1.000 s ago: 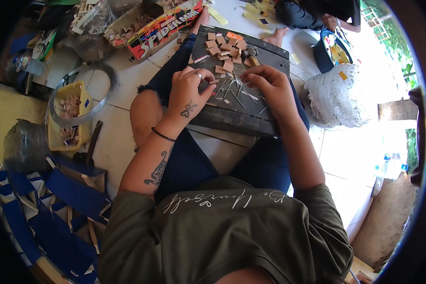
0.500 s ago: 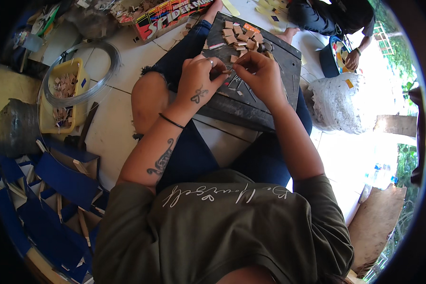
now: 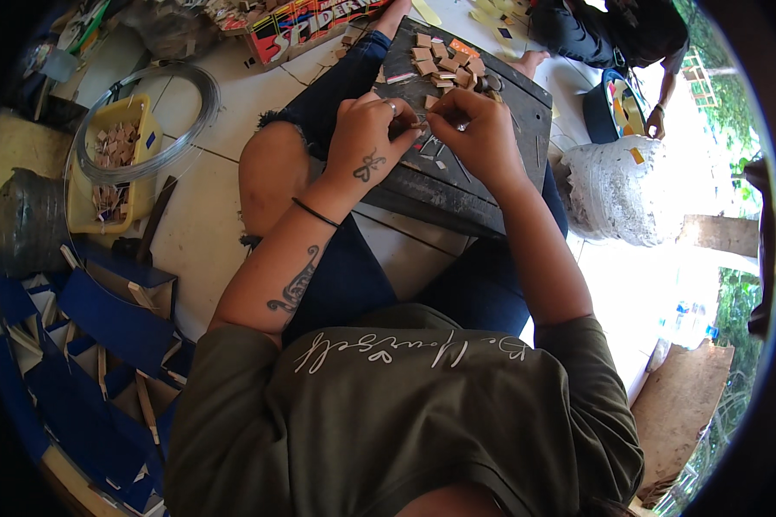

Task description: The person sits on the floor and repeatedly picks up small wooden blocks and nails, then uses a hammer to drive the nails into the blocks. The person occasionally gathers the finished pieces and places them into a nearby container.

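My left hand [image 3: 372,138] is closed in a pinch over a low dark wooden table [image 3: 444,200]. Between its thumb and fingertips a small brownish piece [image 3: 420,127] barely shows. Close beside it, my right hand [image 3: 478,136] has its thumb and fingers curled together; what they hold, if anything, is too small to make out. Just beyond the hands lies a loose pile of small brown square pieces [image 3: 445,64]. Several thin metal tools or rods [image 3: 440,155] lie on the tabletop under my fingers.
At left stand a yellow basket [image 3: 143,202] of brown pieces, a wire coil [image 3: 205,129] and several blue boxes [image 3: 116,314]. A printed carton [image 3: 310,33] is at the back. A co-worker's hand [image 3: 655,122] hangs near a blue tub [image 3: 597,110], beside a wrapped white bundle [image 3: 612,189].
My fingertips have drawn slightly apart, the right hand tilting a little. The co-worker's hand has moved a little away from the blue tub. My view has shifted slightly.
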{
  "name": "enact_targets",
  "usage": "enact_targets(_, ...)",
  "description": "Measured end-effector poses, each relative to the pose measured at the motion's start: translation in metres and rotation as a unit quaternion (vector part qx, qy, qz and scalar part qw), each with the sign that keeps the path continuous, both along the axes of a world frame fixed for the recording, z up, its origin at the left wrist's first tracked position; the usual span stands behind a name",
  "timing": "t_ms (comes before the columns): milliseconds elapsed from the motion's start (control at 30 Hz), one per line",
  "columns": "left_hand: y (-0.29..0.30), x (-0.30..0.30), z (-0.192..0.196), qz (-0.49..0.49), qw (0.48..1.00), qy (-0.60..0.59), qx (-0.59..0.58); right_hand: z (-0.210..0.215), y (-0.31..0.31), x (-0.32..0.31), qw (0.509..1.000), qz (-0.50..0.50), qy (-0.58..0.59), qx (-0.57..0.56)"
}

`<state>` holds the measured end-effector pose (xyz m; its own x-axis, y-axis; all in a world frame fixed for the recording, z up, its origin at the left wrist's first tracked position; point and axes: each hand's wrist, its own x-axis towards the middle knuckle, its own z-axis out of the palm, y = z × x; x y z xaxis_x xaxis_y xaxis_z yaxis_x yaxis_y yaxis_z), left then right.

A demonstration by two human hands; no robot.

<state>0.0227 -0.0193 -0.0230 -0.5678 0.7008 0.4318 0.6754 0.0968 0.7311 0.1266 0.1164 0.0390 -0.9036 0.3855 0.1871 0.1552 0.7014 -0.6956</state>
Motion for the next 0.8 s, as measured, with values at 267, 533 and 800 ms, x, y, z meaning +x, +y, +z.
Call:
enact_targets(267, 0.000, -0.001, 0.000, 0.000, 0.999, 0.040, 0.030, 0.000, -0.001, 0.000, 0.999, 0.026, 0.025, 0.033)
enact_targets(533, 0.007, 0.001, 0.002, -0.007, 0.998, -0.012, 0.054, 0.003, 0.005, -0.005, 0.997, 0.053, -0.012, 0.053)
enact_targets(800, 0.011, 0.003, 0.004, -0.032, 0.992, -0.050, 0.113, -0.007, 0.011, 0.056, 0.946, -0.138, -0.044, 0.289)
